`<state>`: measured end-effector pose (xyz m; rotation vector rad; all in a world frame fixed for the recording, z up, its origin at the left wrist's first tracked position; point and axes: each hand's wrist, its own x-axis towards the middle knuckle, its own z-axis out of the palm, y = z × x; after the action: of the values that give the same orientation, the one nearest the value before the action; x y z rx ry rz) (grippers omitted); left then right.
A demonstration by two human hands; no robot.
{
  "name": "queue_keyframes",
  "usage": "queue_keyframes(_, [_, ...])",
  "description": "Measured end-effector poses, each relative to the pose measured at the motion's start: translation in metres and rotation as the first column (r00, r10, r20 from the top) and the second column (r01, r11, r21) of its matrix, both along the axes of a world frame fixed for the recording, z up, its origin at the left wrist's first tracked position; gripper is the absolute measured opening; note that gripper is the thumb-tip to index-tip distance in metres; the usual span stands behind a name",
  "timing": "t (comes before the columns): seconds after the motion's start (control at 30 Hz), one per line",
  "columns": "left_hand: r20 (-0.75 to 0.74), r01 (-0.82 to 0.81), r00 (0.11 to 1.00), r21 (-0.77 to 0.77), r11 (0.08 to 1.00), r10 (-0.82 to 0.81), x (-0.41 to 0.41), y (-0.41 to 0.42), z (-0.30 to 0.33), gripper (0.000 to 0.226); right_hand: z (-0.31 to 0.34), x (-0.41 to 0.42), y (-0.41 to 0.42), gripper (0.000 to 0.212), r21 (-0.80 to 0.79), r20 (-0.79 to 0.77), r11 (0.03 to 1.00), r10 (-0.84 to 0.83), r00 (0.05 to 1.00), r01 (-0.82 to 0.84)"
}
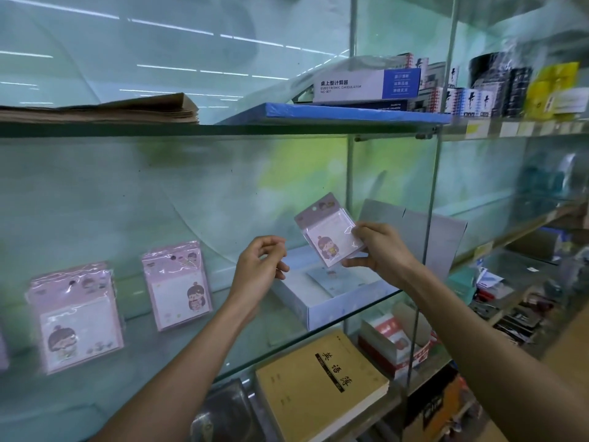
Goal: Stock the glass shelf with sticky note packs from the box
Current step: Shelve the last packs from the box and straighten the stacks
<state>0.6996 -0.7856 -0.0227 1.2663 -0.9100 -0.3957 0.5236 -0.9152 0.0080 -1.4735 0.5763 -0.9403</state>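
My right hand (381, 250) grips a pink sticky note pack (328, 231) with a cartoon girl on it, held tilted above the open white box (322, 306). That box stands on the glass shelf (242, 349) at the right, its lid raised behind; a pale blue pack lies inside. My left hand (261, 266) hovers just left of the held pack, fingers loosely curled, holding nothing. Two stacks of pink packs lean against the back wall of the shelf: one at the left (76, 317), one nearer the middle (177, 283).
The glass shelf above carries brown paper sheets (127, 110), a blue folder (334, 111) and a calculator box (366, 84). Below lie yellow notebooks (318, 384) and red-and-white boxes (392, 342). A vertical glass panel (430, 218) borders the shelf on the right.
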Motion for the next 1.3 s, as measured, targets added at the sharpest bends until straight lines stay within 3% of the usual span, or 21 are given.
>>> queue_keyframes(0.23, [-0.141,0.052,0.989,-0.017,0.999,-0.054,0.013,0.013,0.001,0.022,-0.004,0.021,0.035,0.020,0.102,0.095,0.981,0.154,0.984,-0.163])
queue_keyframes(0.47, [-0.012,-0.098,0.995,-0.104,0.990,0.097,0.040,0.064,0.006,0.018,-0.014,0.053,0.083,0.021,0.106,0.053,0.918,0.378,0.924,-0.382])
queue_keyframes(0.63, [0.023,-0.195,0.980,-0.075,0.978,0.197,0.074,0.122,-0.001,0.015,-0.021,0.085,0.117,0.016,-0.115,-0.152,0.906,0.390,0.908,-0.408])
queue_keyframes(0.73, [0.036,-0.273,0.961,-0.063,0.960,0.275,0.096,0.164,-0.005,0.024,-0.019,0.113,0.143,0.016,-0.199,-0.181,0.898,0.360,0.915,-0.393])
queue_keyframes(0.87, [0.081,-0.366,0.925,-0.057,0.929,0.370,0.113,0.219,-0.003,0.016,-0.014,0.154,0.183,0.012,-0.296,-0.188,0.866,0.360,0.914,-0.402])
queue_keyframes(1.07, [0.180,-0.462,0.867,-0.057,0.885,0.465,0.131,0.290,-0.001,0.015,-0.003,0.207,0.244,0.003,-0.486,-0.214,0.750,0.395,0.893,-0.448])
queue_keyframes(1.17, [0.199,-0.483,0.852,-0.055,0.874,0.483,0.138,0.320,-0.001,0.014,-0.003,0.230,0.270,0.021,-0.561,-0.278,0.686,0.370,0.886,-0.463])
queue_keyframes(1.3, [0.195,-0.529,0.825,-0.062,0.846,0.530,0.150,0.353,-0.003,0.013,-0.007,0.259,0.297,0.022,-0.570,-0.241,0.702,0.355,0.903,-0.428])
